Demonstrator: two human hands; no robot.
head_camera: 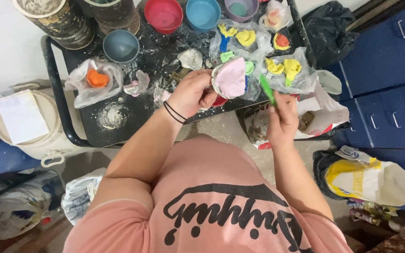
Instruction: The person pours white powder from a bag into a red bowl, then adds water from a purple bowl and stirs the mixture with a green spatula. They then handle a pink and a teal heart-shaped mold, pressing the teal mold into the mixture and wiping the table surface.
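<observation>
Over the dusty black tabletop [132,112], seen from the head camera, the left hand [191,93] is closed around a pink-filled mould [230,78] held up just beside the right hand [282,122], which grips a green tool [266,89], amid bagged coloured casts [282,68] and bowls [163,14].

bare dusty tray patch [113,117] free at left, plastic bags [282,70] crowding right, bowls [165,14] blocking far edge

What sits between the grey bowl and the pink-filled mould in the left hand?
In the head view, a pale plaster cast on the black tray lies between the grey bowl and the pink-filled mould.
</observation>
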